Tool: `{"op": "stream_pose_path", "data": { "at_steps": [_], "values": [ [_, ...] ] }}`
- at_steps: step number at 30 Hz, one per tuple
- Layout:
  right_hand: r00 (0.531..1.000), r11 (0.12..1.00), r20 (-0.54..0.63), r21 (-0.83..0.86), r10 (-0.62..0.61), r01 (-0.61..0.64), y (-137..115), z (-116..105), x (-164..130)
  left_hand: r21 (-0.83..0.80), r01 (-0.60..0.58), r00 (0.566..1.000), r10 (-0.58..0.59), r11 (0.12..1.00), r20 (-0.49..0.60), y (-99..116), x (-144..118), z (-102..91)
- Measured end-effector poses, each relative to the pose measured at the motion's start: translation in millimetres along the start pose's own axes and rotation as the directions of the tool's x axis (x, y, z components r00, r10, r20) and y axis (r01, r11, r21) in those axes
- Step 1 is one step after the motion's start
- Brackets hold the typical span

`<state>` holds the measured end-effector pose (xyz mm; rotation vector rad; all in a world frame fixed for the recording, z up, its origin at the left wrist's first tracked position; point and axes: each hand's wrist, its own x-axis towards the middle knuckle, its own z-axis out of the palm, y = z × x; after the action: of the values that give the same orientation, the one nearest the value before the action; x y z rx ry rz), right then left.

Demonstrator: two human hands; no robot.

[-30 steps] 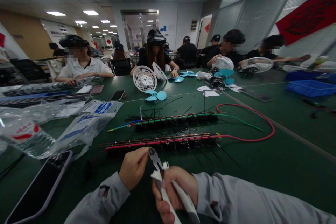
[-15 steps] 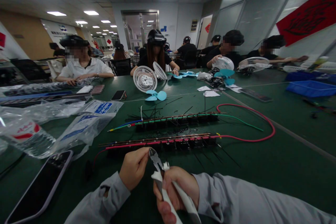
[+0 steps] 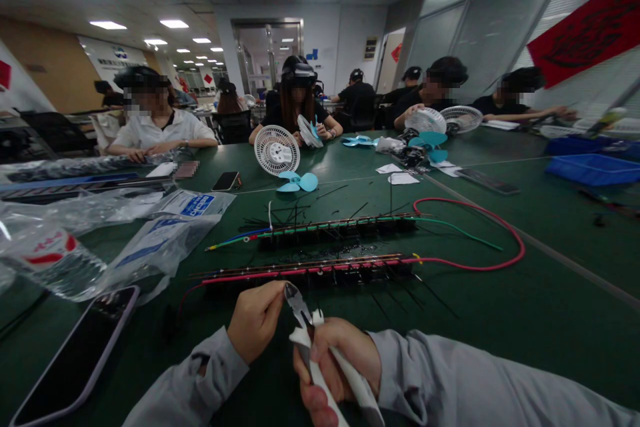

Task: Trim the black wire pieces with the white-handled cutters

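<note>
My right hand point(image 3: 345, 353) is wrapped round the white handles of a pair of diagonal cutters point(image 3: 300, 307), whose jaws point up and left. Right at the jaw tips, my left hand point(image 3: 256, 317) is closed in a pinch; whatever lies between its fingers is too small to make out. Just beyond both hands lies a long black strip carrying a red cable point(image 3: 280, 273), with black cable-tie tails sticking out. Behind it rests a second strip with a green wire point(image 3: 345, 221), also bristling with cable ties.
A phone point(image 3: 75, 353), a water bottle point(image 3: 53, 263) and plastic bags point(image 3: 170, 230) lie to the left. The red cable loops out on the right. Across the table, co-workers sit with white fan grilles point(image 3: 277, 151) and blue fan blades point(image 3: 298, 181). Blue trays point(image 3: 595, 168) stand far right.
My hands and the cutters have hardly moved. Across the table, one person has raised a blue fan blade to a white grille. At the right, another fan grille has been turned upright.
</note>
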<state>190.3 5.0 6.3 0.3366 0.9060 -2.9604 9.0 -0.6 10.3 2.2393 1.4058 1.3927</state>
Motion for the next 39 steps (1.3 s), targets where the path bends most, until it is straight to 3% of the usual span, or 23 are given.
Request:
{"op": "stream_pose_path", "data": {
  "at_steps": [4,8,22,25,32,39],
  "values": [
    [0.996,0.999,0.085,0.029,-0.038,0.036,2.3,-10.2,4.4,-0.008,0.019,0.997,-0.019,1.0,0.069,-0.7,-1.5,-0.8],
    [0.987,0.999,0.158,0.026,0.016,-0.021,5.9,-20.9,8.5,-0.017,0.028,0.995,-0.027,0.999,0.092,-0.1,-1.5,-1.5],
    [0.994,0.994,0.105,0.111,0.007,-0.019,-1.6,-0.6,4.0,-0.011,0.008,0.993,-0.007,1.0,0.12,0.0,-1.9,-1.6],
    [0.998,0.994,0.057,0.106,-0.028,0.022,-2.8,-2.1,2.6,-0.02,0.008,0.993,-0.005,1.0,0.122,1.0,-1.5,-1.7],
    [0.988,0.999,0.155,0.045,0.023,-0.03,-5.1,-9.9,4.3,-0.005,-0.01,0.99,0.01,1.0,0.144,2.5,-1.4,-1.6],
    [0.992,0.998,0.117,0.023,0.047,-0.05,-5.4,-13.3,3.4,0.011,-0.031,0.987,0.029,0.999,0.16,3.4,-1.8,-1.5]
  ]
}}
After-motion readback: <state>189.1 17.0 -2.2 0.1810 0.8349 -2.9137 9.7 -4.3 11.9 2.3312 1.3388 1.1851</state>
